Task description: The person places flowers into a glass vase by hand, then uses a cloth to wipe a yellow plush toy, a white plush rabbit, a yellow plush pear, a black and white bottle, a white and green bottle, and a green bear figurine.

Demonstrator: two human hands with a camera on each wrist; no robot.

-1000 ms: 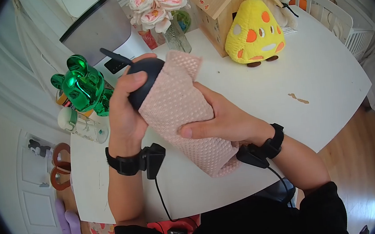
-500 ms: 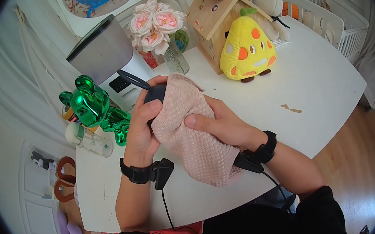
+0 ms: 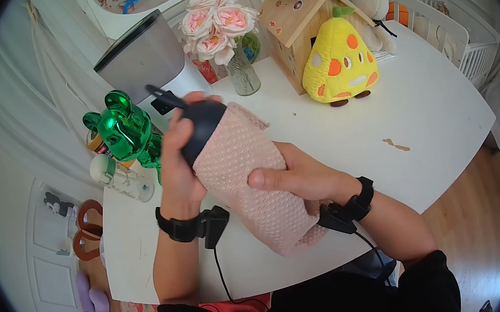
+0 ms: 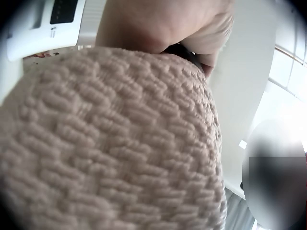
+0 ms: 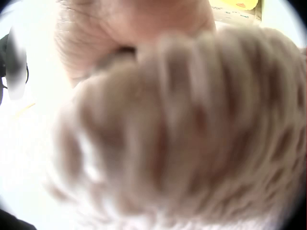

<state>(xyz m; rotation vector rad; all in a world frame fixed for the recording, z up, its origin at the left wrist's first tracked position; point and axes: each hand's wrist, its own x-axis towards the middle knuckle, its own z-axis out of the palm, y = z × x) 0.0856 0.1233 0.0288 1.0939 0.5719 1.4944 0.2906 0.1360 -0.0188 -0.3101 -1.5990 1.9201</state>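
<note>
Both hands hold up a dark navy bottle [image 3: 205, 126] with a rounded top and a strap loop, tilted over the table. A pink waffle-textured cloth [image 3: 229, 164] is wrapped around its body and hides most of it. My left hand [image 3: 178, 166] grips the bare dark top, thumb on the near side and fingertips showing behind. My right hand [image 3: 300, 174] grips the body through the cloth, its thumb lying across the front. In the left wrist view the cloth [image 4: 120, 139] fills most of the picture; in the right wrist view the cloth [image 5: 177, 134] is blurred.
Left of the hands stand a shiny green bear figure [image 3: 124, 132] and a clear bottle [image 3: 128, 182]. Behind are a grey-and-white appliance [image 3: 145, 54], a vase of roses [image 3: 243, 74], a wooden house [image 3: 287, 45] and a yellow plush [image 3: 340, 64], on the white table [image 3: 428, 113].
Half a second ago the cloth was bunched higher over the dark top; now more of the top shows and the cloth lies smoother. The left hand has shifted on the top.
</note>
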